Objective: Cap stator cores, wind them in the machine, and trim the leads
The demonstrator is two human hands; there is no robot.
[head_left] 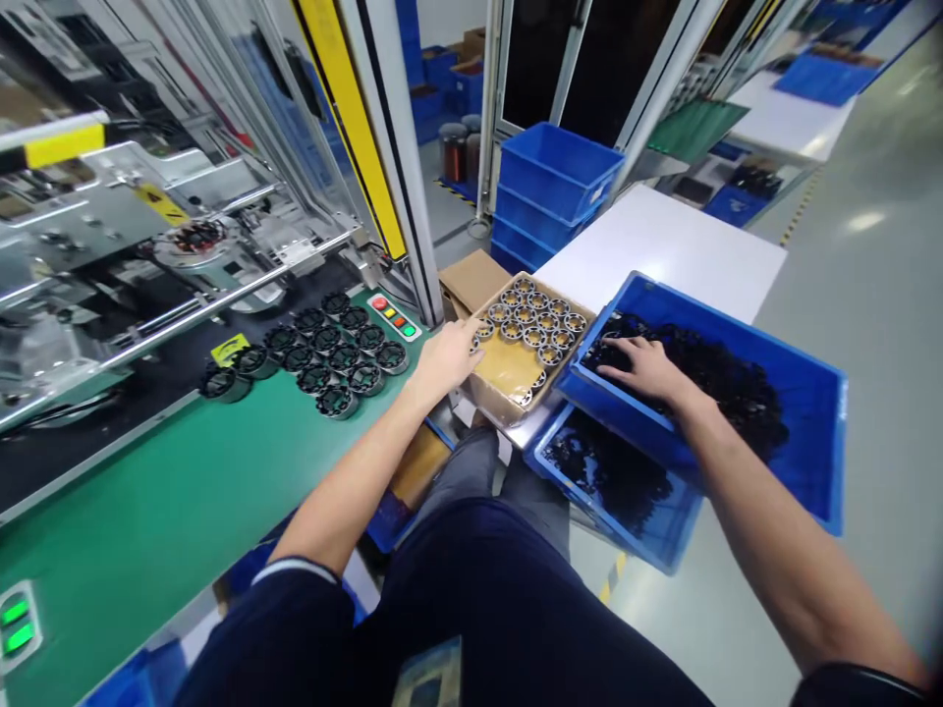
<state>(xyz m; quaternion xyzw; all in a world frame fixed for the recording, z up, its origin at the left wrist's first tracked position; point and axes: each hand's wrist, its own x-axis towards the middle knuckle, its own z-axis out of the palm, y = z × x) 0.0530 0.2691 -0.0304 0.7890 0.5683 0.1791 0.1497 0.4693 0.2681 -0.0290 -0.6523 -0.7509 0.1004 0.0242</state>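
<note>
Your right hand (648, 368) is open, thumb and fingers apart, over the small glossy black parts (726, 378) heaped in the blue rectangular plastic bin (808, 432), right of the open brown cardboard box (492, 399). Your left hand (446, 355) curls at the box's left edge, beside silvery slotted metal rings (536, 300) lying inside; whether it grips one cannot be determined. Left of the box, black-lined metal cylinders (343, 357) stand on the smooth green work surface (221, 462).
</note>
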